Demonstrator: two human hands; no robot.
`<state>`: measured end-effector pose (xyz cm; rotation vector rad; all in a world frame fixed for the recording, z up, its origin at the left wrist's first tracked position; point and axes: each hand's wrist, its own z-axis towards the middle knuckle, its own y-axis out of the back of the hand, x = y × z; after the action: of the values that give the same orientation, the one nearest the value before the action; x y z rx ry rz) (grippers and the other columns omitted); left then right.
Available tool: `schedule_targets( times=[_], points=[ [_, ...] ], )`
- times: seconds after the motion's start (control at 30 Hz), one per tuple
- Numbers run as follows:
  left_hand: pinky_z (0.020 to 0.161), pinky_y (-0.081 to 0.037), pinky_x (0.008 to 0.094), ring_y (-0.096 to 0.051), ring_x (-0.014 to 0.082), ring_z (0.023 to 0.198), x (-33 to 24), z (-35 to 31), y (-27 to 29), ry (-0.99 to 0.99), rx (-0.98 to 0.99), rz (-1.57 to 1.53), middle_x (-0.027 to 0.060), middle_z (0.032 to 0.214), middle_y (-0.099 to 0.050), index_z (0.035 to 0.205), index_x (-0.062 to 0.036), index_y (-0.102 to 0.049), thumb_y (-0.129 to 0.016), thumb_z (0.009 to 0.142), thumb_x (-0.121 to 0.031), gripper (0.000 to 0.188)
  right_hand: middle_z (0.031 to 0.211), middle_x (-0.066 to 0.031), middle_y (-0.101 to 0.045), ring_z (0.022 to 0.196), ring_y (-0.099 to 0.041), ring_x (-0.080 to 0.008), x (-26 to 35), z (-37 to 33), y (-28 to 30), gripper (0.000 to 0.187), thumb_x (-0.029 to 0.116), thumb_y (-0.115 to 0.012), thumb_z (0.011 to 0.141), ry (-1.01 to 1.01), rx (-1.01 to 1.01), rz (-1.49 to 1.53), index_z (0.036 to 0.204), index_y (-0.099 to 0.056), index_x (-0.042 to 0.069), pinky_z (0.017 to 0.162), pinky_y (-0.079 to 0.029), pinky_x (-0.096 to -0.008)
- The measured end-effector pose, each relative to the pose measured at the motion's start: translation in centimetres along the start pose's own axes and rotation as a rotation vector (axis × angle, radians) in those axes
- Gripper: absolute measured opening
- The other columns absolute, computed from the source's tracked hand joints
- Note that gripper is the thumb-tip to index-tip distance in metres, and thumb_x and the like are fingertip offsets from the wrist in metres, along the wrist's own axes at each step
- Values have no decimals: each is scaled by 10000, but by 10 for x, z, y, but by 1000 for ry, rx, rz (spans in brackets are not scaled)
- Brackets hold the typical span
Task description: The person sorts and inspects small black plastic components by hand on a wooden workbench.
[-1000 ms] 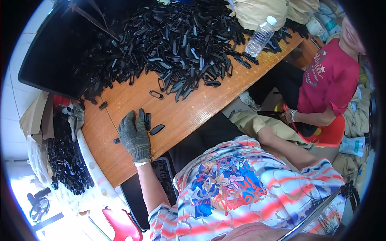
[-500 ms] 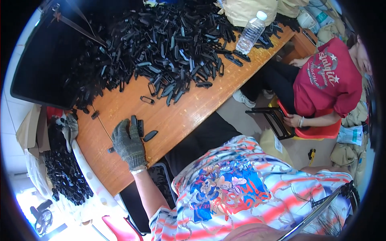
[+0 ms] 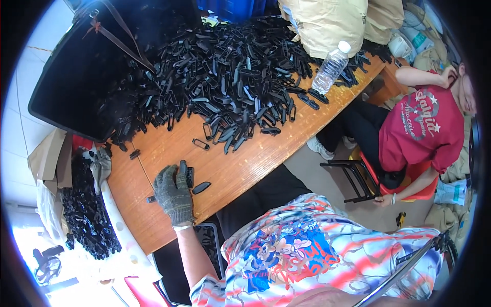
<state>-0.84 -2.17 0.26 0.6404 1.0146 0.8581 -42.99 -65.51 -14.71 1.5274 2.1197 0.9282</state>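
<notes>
My left hand (image 3: 173, 195), in a dark grey knitted glove, lies on the wooden table (image 3: 169, 140) near its front edge. Its fingers rest on the tabletop, and I see nothing held in them. Right beside the fingers are two small black plastic parts, one a narrow black piece (image 3: 190, 177); whether the glove touches them is hard to make out. Slightly further right lies a dark oval piece (image 3: 201, 188). A small black part (image 3: 151, 199) sticks out at the glove's left side. My right hand is out of the picture.
A big heap of black plastic parts (image 3: 230, 87) covers the table's far side, beside a black bin (image 3: 71, 97). A clear bottle (image 3: 330, 69) and a paper sack (image 3: 327, 25) stand far right. Someone in a red shirt (image 3: 422, 123) sits at the right. More black parts (image 3: 92, 220) fill a container at left.
The whole view has shifted, so the table appears lower and further right. My left hand keeps its place beside the parts. The seated person has raised an arm toward the head.
</notes>
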Motion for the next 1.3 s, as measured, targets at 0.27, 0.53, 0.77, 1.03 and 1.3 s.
schedule_targets(
  times=[0.27,0.53,0.77,1.03,1.3],
  points=[
    [940,-468,436,-608,335,1039,8,-3,-4,0,-16,15,159,1086,-672,1039,-29,-705,-670,847,-122,216,1152,-190,-641,1081,-599,-220,-5,-10,-17,388,286,-586,930,157,-183,-192,1218,-592,26,898,-489,-308],
    [906,-481,439,-625,332,1004,8,-1,-4,-14,-45,-33,149,1035,-687,1012,-42,-715,-680,830,-109,197,1212,-189,-621,1136,-575,-186,-35,-1,-4,396,271,-556,979,408,-347,-417,1294,-553,30,942,-480,-271],
    [887,-468,445,-616,330,984,10,3,-9,-11,6,-87,125,1004,-694,956,-59,-723,-676,826,-151,167,1143,-186,-633,1069,-589,-211,-13,47,22,392,282,-585,932,514,-250,-237,1231,-580,29,894,-485,-297],
    [913,-462,428,-608,302,1038,18,-5,1,29,-4,19,95,1036,-697,950,-87,-727,-655,851,-153,139,798,-78,-666,703,-653,-196,167,150,424,76,99,-650,867,419,-401,707,922,-650,46,649,-506,-308],
    [1089,-329,517,-471,319,1303,-14,-7,-7,-233,37,163,76,1282,-613,1252,-150,-626,-724,807,-308,483,1008,-120,-600,805,-671,-306,240,285,509,239,109,-688,845,300,-1047,376,1063,-624,35,672,-540,-412]
  ],
)
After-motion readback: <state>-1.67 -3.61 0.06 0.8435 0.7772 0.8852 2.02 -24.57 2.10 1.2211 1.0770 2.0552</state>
